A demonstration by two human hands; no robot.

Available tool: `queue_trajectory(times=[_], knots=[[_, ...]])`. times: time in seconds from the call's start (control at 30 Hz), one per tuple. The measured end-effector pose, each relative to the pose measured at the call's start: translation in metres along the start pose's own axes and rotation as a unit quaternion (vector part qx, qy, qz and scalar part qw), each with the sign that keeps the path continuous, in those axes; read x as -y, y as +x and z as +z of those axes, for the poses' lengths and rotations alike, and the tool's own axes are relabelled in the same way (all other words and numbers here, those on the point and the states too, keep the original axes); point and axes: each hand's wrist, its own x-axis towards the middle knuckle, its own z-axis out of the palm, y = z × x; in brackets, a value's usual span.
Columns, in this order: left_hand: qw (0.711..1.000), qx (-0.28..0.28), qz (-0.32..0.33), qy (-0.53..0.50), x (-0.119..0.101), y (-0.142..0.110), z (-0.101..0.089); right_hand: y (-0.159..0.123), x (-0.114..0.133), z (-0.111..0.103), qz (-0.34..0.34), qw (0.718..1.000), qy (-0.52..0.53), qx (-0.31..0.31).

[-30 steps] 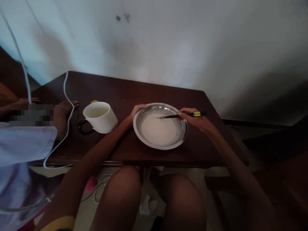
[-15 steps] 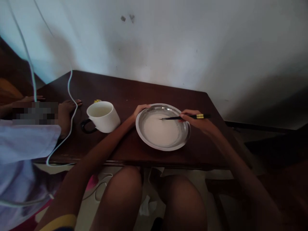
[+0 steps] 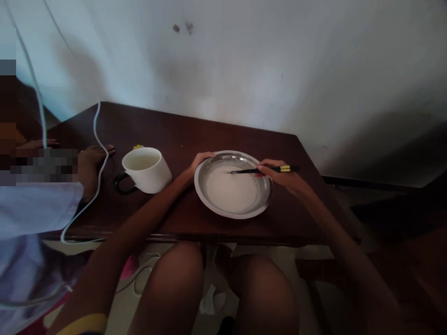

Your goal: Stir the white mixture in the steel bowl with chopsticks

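White mug [image 3: 153, 177]: toward the surface's [image 3: 209, 130] left edge.
Left hand [image 3: 201, 160]: fingers along the bowl's [image 3: 230, 215] rim, grip unclear to us.
Bowl: near the front edge, liquid [image 3: 233, 190] already in.
Right hand [image 3: 275, 174]: our fingers pinch chopsticks [image 3: 244, 171]; we judge stirring unfinished.

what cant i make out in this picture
In the head view:
Floor of the metal bowl: covered by its whitish contents.
Tips of the black chopsticks: too blurred to tell how deep they dip.
Yellow object: too small, partly behind the white mug.
Other person's pale clothing: cut off by the left edge.
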Motion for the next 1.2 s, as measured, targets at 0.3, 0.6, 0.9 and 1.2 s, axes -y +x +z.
queue_trajectory(times=[0.3, 0.6, 0.9, 1.2], knots=[[1.0, 0.006, 0.006, -0.001, -0.004, -0.004, 0.005, -0.047, 0.01, 0.0, 0.009, 0.995, -0.04, 0.087], [1.0, 0.023, 0.009, 0.003, 0.0, -0.004, 0.005, -0.026, -0.009, -0.026, 0.026, 0.999, -0.014, -0.016], [1.0, 0.021, 0.011, 0.002, -0.004, -0.005, 0.005, -0.006, 0.007, 0.019, -0.003, 0.996, 0.049, 0.08], [0.999, 0.029, 0.01, -0.024, 0.0, -0.003, 0.005, -0.056, -0.012, -0.027, 0.052, 0.999, -0.008, 0.009]])
